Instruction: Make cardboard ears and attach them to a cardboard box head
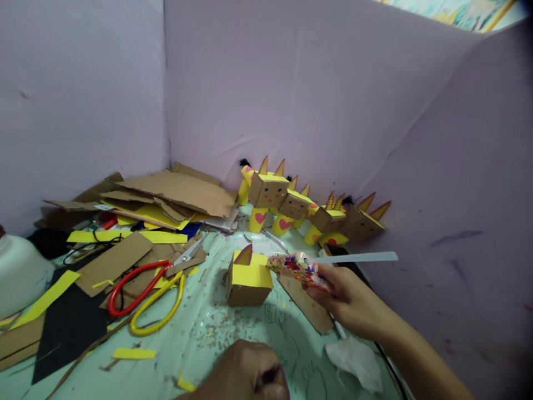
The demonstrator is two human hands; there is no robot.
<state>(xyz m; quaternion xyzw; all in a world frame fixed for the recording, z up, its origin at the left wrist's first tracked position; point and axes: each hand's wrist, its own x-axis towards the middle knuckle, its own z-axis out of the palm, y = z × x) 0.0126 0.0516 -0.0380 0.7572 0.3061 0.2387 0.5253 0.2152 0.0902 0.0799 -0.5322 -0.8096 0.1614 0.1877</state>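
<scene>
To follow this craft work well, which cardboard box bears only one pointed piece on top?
The front box, beside the glue gun in the right hand; the four boxes farther back bear two each.

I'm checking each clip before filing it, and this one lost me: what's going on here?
A person's right hand holds a patterned glue gun, its nozzle at the right edge of a small yellow-topped cardboard box. One pointed ear stands on that box. The left hand, nearer the camera, grips a purple-edged piece, mostly hidden. Behind, four cardboard-headed figures with pointed ears or horns line the wall; scissors lie among scraps on the left.
</scene>
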